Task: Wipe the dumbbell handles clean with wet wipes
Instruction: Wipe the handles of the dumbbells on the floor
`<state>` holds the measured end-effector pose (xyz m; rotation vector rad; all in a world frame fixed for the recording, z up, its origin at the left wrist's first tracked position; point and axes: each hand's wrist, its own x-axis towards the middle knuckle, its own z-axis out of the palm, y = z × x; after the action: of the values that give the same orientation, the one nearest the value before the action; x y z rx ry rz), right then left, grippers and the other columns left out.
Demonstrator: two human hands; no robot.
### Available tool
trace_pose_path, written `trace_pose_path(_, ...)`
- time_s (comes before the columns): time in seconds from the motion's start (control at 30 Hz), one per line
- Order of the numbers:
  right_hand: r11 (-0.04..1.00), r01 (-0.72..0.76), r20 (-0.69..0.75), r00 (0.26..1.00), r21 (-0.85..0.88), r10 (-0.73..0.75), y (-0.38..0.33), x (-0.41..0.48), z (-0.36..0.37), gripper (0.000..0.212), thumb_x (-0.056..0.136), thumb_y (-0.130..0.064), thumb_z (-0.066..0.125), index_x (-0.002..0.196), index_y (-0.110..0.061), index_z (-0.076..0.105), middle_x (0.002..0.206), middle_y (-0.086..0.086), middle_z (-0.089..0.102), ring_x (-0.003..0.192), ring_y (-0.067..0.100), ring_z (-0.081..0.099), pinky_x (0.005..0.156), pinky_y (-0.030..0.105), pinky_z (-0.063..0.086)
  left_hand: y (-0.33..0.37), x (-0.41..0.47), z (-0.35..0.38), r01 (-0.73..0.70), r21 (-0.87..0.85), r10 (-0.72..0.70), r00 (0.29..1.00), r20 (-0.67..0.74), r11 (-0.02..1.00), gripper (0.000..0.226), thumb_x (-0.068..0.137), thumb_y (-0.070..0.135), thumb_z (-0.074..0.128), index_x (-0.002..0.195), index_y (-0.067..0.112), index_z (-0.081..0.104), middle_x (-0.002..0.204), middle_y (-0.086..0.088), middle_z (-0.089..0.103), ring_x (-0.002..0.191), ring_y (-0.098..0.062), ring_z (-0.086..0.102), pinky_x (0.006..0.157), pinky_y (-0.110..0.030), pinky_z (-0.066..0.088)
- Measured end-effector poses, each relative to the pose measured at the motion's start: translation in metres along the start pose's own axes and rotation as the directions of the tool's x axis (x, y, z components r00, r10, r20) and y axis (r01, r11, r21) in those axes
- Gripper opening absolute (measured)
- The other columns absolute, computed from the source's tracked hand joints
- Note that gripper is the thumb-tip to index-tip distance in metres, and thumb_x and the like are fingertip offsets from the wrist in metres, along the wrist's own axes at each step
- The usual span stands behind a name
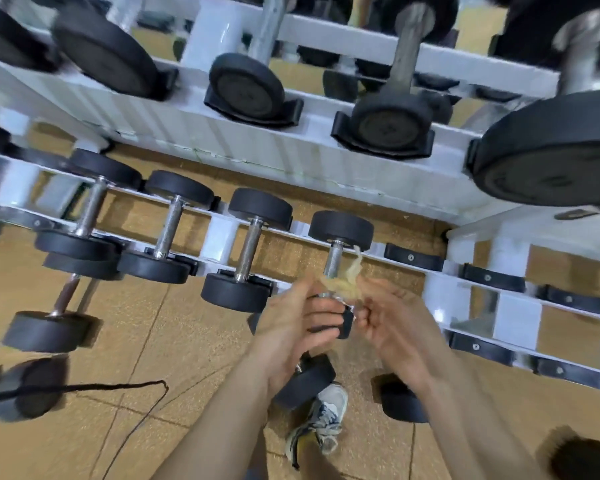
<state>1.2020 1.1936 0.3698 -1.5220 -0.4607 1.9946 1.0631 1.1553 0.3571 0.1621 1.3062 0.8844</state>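
Dumbbell handle (333, 265) runs near-to-far; right hand (392, 327) grip pinches wipe (344, 285) at its near end; left hand (290, 325) grip spread alongside.

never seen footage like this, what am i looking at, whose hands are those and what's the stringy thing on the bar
This is one picture from a camera worn on a person's head, looking down, so the two bare hands are theirs. In front is a white rack of black dumbbells over a tan floor. The stringy thing is a wipe, bunched against the metal handle of the one nearest the hands. The right hand seems to pinch the wipe. The left hand is at that dumbbell's near end, but blur hides its grip.
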Motion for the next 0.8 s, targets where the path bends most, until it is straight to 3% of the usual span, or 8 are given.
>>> trace_pose_path(0.13, 0.997, 0.067, 0.048, 0.996, 0.047, -0.07, -0.018, -0.077, 0.01, 0.012, 0.09, -0.006, 0.056, 0.083, -0.009, 0.066, 0.068, 0.004, 0.056, 0.055, 0.009, 0.045, 0.055, 0.023, 0.038, 0.017, -0.071, 0.031, -0.187, 0.112, 0.181, 0.981, 0.063, 0.976, 0.031, 0.071, 0.032, 0.076, 0.091, 0.01, 0.07, 0.077, -0.006, 0.063, 0.066, -0.011, 0.058, 0.064, -0.024, 0.051)
trace_pose_path(0.23, 0.963, -0.007, 0.129, 0.991, 0.27, -0.029, -0.017, -0.123, 0.001, 0.014, 0.079, 0.001, 0.05, 0.085, -0.01, 0.057, 0.083, 0.012, 0.053, 0.067, 0.017, 0.051, 0.056, 0.025, 0.043, 0.015, -0.116, 0.042, -0.232, 0.128, 0.224, 0.972, 0.077, 0.964, 0.033, 0.071, 0.022, 0.079, 0.09, -0.001, 0.067, 0.081, -0.013, 0.062, 0.073, -0.02, 0.059, 0.07, -0.031, 0.052)
trace_pose_path(0.3, 0.893, -0.088, 0.212, 0.977, 0.441, -0.008, -0.013, -0.158, -0.005, 0.015, 0.083, -0.01, 0.055, 0.098, -0.01, 0.059, 0.103, 0.019, 0.058, 0.093, 0.029, 0.056, 0.068, 0.031, 0.048, 0.011, -0.142, 0.045, -0.274, 0.205, 0.257, 0.961, 0.102, 0.94, 0.037, 0.076, 0.02, 0.08, 0.089, -0.007, 0.06, 0.081, -0.013, 0.058, 0.075, -0.022, 0.055, 0.077, -0.04, 0.05)
trace_pose_path(0.37, 0.896, -0.079, 0.227, 0.974, 0.437, -0.025, -0.007, -0.195, -0.007, 0.033, 0.094, -0.034, 0.053, 0.111, -0.007, 0.063, 0.117, 0.018, 0.063, 0.104, 0.028, 0.056, 0.079, 0.035, 0.046, 0.005, -0.167, 0.045, -0.319, 0.29, 0.298, 0.947, 0.118, 0.902, 0.028, 0.081, 0.016, 0.076, 0.082, -0.005, 0.058, 0.075, -0.012, 0.056, 0.07, -0.019, 0.052, 0.075, -0.038, 0.045)
trace_pose_path(0.47, 0.972, 0.188, 0.061, 0.978, 0.139, -0.198, 0.005, -0.247, -0.004, 0.032, 0.091, -0.035, 0.059, 0.105, -0.01, 0.073, 0.101, 0.008, 0.071, 0.087, 0.016, 0.064, 0.073, 0.029, 0.047, -0.003, -0.201, 0.043, -0.372, 0.309, 0.317, 0.924, 0.213, 0.875, 0.023, 0.083, 0.014, 0.074, 0.08, -0.004, 0.06, 0.072, -0.014, 0.056, 0.07, -0.021, 0.049, 0.07, -0.036, 0.039)
trace_pose_path(0.53, 0.936, 0.34, -0.114, 0.937, 0.095, -0.329, 0.019, -0.273, 0.001, 0.023, 0.088, -0.025, 0.062, 0.097, -0.009, 0.075, 0.092, 0.008, 0.071, 0.081, 0.016, 0.061, 0.071, 0.028, 0.046, -0.007, -0.226, 0.043, -0.39, 0.272, 0.31, 0.904, 0.294, 0.88, 0.023, 0.08, 0.014, 0.075, 0.077, -0.004, 0.06, 0.07, -0.013, 0.054, 0.068, -0.022, 0.047, 0.065, -0.034, 0.04)
trace_pose_path(0.7, 0.724, 0.432, -0.384, 0.89, 0.537, -0.247, 0.061, -0.328, -0.002, 0.023, 0.096, -0.023, 0.055, 0.105, -0.005, 0.066, 0.08, 0.006, 0.068, 0.065, 0.01, 0.062, 0.061, 0.022, 0.053, -0.022, -0.27, 0.037, -0.182, -0.053, 0.187, 0.89, 0.416, 0.982, 0.014, 0.067, 0.011, 0.065, 0.077, 0.01, 0.056, 0.076, -0.01, 0.064, 0.069, -0.018, 0.064, 0.063, -0.025, 0.053)
trace_pose_path(0.8, 0.646, 0.479, -0.465, 0.86, 0.595, -0.209, 0.079, -0.362, -0.007, 0.019, 0.098, -0.022, 0.052, 0.098, -0.006, 0.064, 0.07, 0.004, 0.063, 0.054, 0.009, 0.056, 0.055, 0.02, 0.051, -0.042, -0.289, 0.032, -0.078, -0.074, 0.103, 0.887, 0.45, 0.994, 0.017, 0.066, 0.011, 0.062, 0.079, 0.013, 0.052, 0.071, -0.006, 0.056, 0.066, -0.018, 0.057, 0.057, -0.024, 0.05)
